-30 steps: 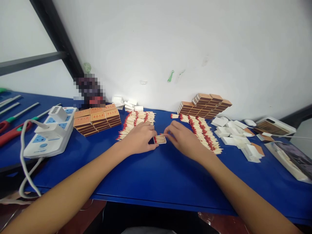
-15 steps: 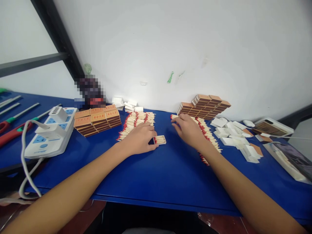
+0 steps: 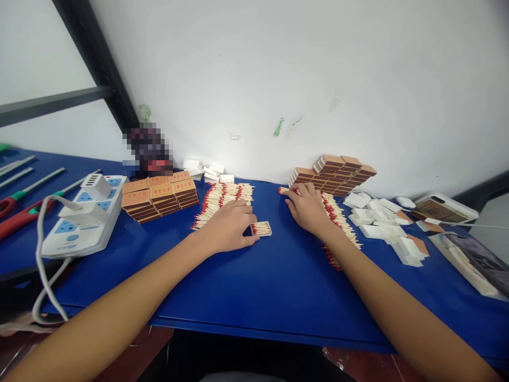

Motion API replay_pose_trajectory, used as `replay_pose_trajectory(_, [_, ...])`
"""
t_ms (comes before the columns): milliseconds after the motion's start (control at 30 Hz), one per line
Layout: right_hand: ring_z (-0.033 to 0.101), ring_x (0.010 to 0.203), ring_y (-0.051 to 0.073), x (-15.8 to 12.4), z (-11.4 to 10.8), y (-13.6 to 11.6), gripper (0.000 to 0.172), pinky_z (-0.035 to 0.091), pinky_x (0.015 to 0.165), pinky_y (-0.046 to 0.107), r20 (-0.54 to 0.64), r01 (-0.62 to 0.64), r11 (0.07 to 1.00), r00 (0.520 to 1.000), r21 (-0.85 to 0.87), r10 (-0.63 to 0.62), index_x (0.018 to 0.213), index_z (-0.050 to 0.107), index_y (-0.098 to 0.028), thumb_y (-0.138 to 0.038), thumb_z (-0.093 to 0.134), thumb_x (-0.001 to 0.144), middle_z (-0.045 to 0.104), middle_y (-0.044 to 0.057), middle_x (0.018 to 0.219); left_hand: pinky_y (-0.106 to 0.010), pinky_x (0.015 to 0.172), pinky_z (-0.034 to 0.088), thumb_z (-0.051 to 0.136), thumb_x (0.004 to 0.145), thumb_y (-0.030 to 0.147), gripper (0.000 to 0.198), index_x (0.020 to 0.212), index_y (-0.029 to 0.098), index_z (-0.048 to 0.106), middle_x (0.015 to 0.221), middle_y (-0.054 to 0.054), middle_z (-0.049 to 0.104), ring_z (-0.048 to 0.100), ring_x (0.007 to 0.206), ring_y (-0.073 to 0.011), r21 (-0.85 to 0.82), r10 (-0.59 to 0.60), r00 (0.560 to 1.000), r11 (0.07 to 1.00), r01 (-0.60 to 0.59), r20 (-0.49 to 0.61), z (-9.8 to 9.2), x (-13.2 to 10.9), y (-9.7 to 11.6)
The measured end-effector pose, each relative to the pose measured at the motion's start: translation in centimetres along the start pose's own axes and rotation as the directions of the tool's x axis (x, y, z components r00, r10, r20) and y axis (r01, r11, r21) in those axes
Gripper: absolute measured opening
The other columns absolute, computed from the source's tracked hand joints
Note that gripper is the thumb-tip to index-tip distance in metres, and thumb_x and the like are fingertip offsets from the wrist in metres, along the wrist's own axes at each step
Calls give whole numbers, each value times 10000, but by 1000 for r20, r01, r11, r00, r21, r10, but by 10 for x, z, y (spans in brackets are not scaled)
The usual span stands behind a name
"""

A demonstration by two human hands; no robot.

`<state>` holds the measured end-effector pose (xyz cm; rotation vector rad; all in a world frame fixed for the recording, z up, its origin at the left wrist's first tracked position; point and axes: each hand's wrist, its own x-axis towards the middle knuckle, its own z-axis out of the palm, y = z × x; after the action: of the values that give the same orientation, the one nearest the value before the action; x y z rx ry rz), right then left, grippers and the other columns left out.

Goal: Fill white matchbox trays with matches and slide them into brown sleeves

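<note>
My left hand [image 3: 230, 227] is closed around the left end of a small white matchbox tray [image 3: 271, 232] lying on the blue table. Red-headed matches [image 3: 261, 228] fill the part of the tray that shows. Behind this hand spreads a heap of loose matches [image 3: 228, 195]. My right hand [image 3: 308, 207] reaches to the far end of a second row of matches [image 3: 345, 225]. Its curled fingers and thumb grip matches [image 3: 283, 191] there, whose red heads stick out to the left; how many is hidden.
Closed matchboxes are stacked at left [image 3: 161, 196] and at back right [image 3: 338, 175]. White empty trays [image 3: 382, 220] lie loose on the right, near a phone [image 3: 477, 257]. A power strip [image 3: 85, 233] with white cables and long lighters [image 3: 35, 212] occupy the left side.
My right hand has shifted slightly at the far end of its match row, its fingers now down on the matches there. My left hand stays on the tray.
</note>
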<state>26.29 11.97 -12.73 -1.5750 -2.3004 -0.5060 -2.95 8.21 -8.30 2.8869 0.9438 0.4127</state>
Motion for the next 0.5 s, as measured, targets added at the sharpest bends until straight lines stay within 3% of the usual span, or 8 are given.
replay_pose_trajectory(500, [513,1164,364,2,-5,-1,276,420,894,490,16,-12,998,1000,58,11,1135,745,-207,-289,486,1083,689,174,1220,-446,1022,496,747,968,414,290,1088,153,790,1057,-102,756,660,1071,-289,6,-11,1000,1000,11,21,0,1,0])
